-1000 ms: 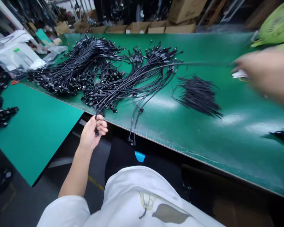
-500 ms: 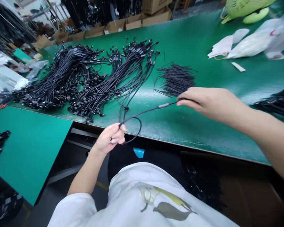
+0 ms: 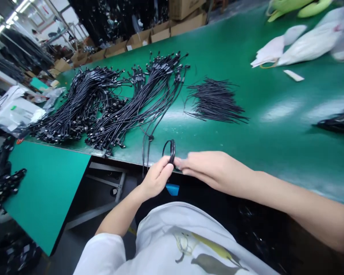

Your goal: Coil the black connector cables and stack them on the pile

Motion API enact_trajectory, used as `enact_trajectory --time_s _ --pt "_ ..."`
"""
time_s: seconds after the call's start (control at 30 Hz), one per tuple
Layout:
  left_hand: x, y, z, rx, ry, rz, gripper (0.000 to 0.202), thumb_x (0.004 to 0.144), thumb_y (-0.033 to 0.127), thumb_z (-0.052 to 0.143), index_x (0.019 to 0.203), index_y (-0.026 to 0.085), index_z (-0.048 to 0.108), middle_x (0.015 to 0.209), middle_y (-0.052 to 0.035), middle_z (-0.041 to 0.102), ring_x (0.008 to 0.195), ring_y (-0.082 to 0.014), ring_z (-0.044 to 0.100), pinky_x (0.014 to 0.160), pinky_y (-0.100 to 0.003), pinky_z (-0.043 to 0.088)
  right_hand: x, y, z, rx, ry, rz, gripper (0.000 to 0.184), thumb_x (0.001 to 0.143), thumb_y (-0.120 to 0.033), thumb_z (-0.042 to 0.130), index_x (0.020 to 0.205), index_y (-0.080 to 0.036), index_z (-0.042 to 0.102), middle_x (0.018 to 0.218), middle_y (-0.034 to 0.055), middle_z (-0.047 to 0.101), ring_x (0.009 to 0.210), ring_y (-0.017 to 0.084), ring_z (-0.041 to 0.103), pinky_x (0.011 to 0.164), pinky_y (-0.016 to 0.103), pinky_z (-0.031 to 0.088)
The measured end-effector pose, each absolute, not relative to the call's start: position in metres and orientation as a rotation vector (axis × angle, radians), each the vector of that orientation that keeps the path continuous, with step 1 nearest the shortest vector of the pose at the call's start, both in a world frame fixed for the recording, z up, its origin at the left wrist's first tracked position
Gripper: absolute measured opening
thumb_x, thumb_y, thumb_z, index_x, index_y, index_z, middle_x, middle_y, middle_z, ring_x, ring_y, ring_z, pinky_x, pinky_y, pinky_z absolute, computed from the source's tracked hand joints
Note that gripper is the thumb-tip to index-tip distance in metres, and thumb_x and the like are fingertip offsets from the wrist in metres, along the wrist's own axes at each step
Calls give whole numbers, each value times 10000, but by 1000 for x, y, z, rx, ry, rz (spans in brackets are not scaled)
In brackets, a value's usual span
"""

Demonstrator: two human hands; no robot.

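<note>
My left hand and my right hand meet at the near edge of the green table. Both pinch one thin black cable, which is wound into a small coil standing up between the fingertips. Just behind lies a big heap of black cables with connectors, spread across the table's left half. A smaller bundle of thin black ties lies to the right of that heap.
White plastic bags and a small white slip lie at the far right. More black cables sit at the right edge. A lower green side table stands at my left. Cardboard boxes line the far side.
My right hand came in from the far right, drew the cable taut, then moved in to meet the left hand. The straight cable is now wound into a small coil.
</note>
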State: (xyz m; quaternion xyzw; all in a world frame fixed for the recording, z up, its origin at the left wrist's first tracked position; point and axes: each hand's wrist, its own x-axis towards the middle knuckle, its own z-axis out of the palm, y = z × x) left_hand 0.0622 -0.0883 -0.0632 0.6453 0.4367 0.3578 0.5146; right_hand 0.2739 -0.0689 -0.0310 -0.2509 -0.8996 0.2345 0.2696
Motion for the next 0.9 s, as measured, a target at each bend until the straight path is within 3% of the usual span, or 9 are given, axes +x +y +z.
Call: enact_trajectory --time_s 0.13,0.23,0.37,0.43,0.5,0.63,0.73,0.8,0.9 --pt "70 -93 -62 1549 979 844 276 944 428 490 929 173 594 650 18 523 604 -111 487 659 -259 435 269 -51 -40 -883 -2015 834 255 938 -432 513 1032 -212 600 870 33 652 775 137 614 730 254 485" --pt "73 -89 -61 1233 825 1061 294 936 465 501 887 180 556 567 55 422 514 -89 416 598 -248 410 261 -46 -61 -980 -1741 870 471 833 -583 606 1110 -203 565 1004 73 624 957 196 595 822 315 488" --pt "82 -82 -65 939 798 1009 388 882 553 547 822 170 550 745 -16 552 696 -138 569 736 -307 480 242 -50 -89 -1066 -1403 1237 413 924 -590 447 830 -195 521 644 -26 474 575 100 459 563 233 398" --pt "87 -83 -70 804 820 963 422 890 566 525 756 166 529 776 -25 541 792 -159 597 821 -332 485 232 -53 -94 -1034 -1120 1342 412 912 -580 489 767 -194 479 577 -63 333 476 65 298 465 203 269" --pt "93 -85 -75 668 832 1041 419 911 552 500 725 177 476 714 9 462 751 -135 567 826 -325 484 224 -56 -94 -938 -921 1444 413 867 -576 570 749 -192 470 589 -71 280 472 53 241 442 193 235" --pt "97 -88 -84 715 860 1231 404 919 543 493 734 194 407 654 57 325 564 -78 382 628 -249 432 217 -66 -82 -797 -774 1655 430 834 -585 610 758 -196 443 690 -31 393 596 82 424 477 189 388" --pt "93 -91 -90 1034 984 1088 397 911 571 479 786 195 445 629 54 359 535 -90 356 548 -247 371 215 -76 -74 -812 -894 1678 418 835 -614 587 889 -208 506 1014 52 546 761 124 554 491 209 461" --pt "88 -94 -93 1266 1062 906 368 934 543 440 885 184 505 641 32 435 563 -115 411 577 -269 387 213 -81 -72 -864 -1000 1592 410 837 -602 593 924 -206 529 1165 79 536 792 130 585 473 201 453" --pt "80 -100 -93 1535 1065 721 322 956 446 425 1045 166 555 820 -48 575 759 -180 538 757 -330 453 208 -83 -72 -862 -916 1518 393 827 -561 632 855 -200 481 996 37 567 642 81 560 431 175 393"
